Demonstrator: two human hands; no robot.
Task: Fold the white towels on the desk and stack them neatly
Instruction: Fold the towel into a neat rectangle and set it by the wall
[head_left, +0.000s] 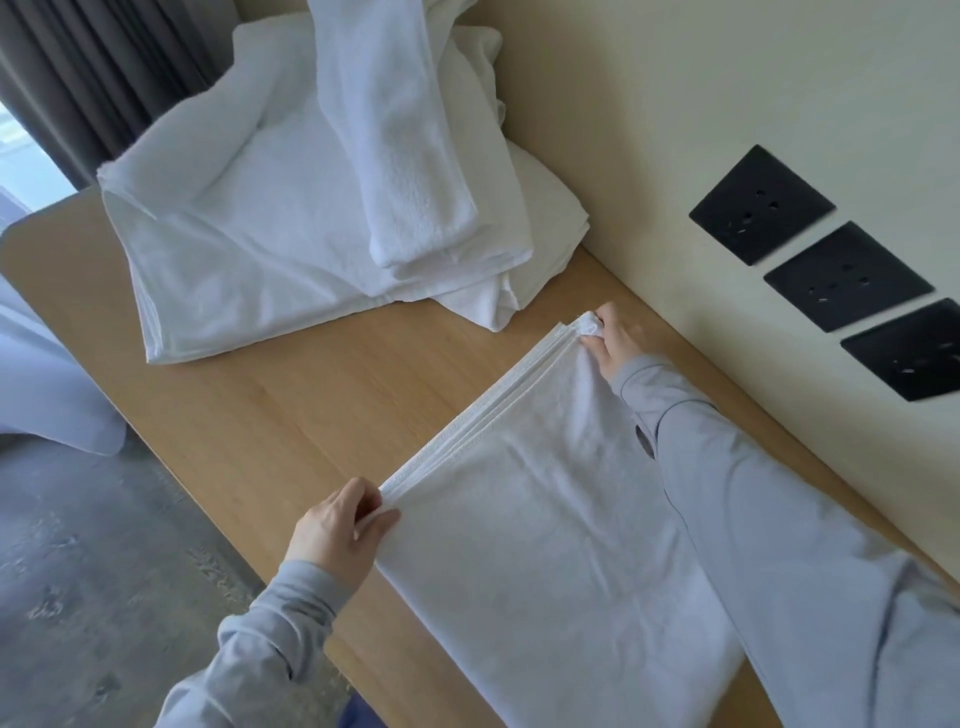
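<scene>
A white towel (550, 540) lies folded in several layers on the wooden desk (291, 410), near its front right. My left hand (340, 530) pinches the near corner of its layered edge. My right hand (610, 340) pinches the far corner of that same edge, close to the wall. The edge runs taut between the two hands. A loose pile of white towels (291, 218) sits at the back of the desk, with one rolled towel (410, 156) draped over it.
A cream wall (675, 104) runs along the desk's right side, with three black sockets (847, 275) on it. Grey floor (104, 571) lies to the left, a dark curtain (78, 67) at the back left, and white fabric (47, 395) at the left edge.
</scene>
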